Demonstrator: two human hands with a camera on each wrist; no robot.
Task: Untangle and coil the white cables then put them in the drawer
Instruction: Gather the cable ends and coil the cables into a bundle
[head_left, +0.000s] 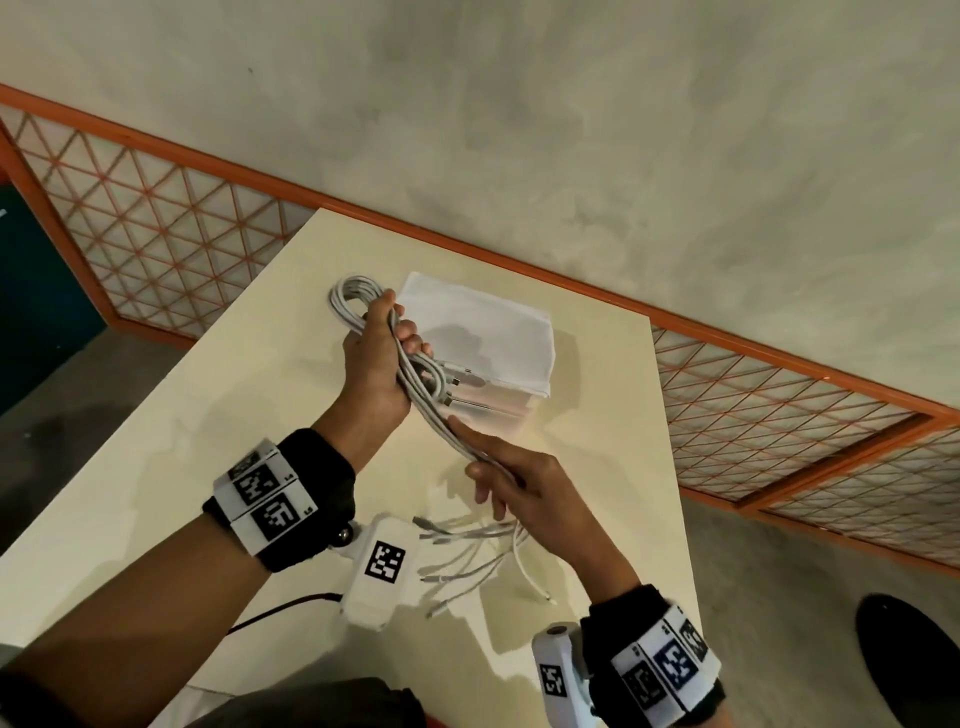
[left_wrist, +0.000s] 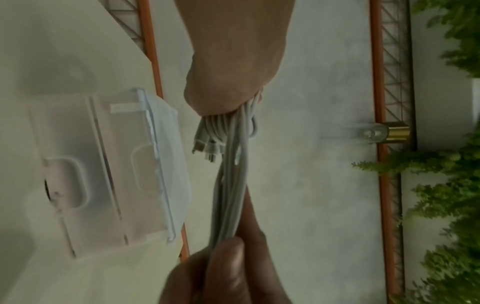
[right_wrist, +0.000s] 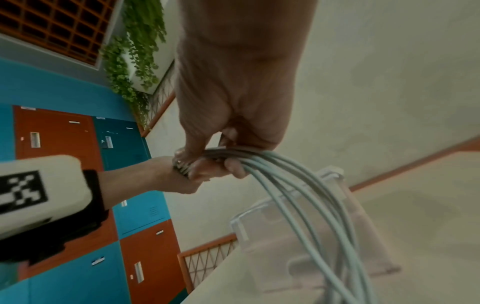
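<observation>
A bundle of white cables (head_left: 436, 415) is stretched between my two hands above the cream table (head_left: 208, 467). My left hand (head_left: 387, 353) grips its coiled part, and a loop (head_left: 353, 293) sticks out past the fingers. Several plug ends (left_wrist: 205, 148) poke out below that fist. Lower down, my right hand (head_left: 498, 467) pinches the straight strands (left_wrist: 230, 195) between thumb and fingers. Behind my right hand, loose cable tails (head_left: 467, 545) fan out over the table. The translucent drawer unit (head_left: 498, 400) stands just behind the hands, its drawer front (left_wrist: 103, 164) closed.
A white cloth (head_left: 483, 327) lies on top of the drawer unit. The table's right edge (head_left: 670, 467) drops to a grey floor. An orange lattice railing (head_left: 156, 218) runs behind the table. Blue and orange lockers (right_wrist: 78, 144) stand to the left.
</observation>
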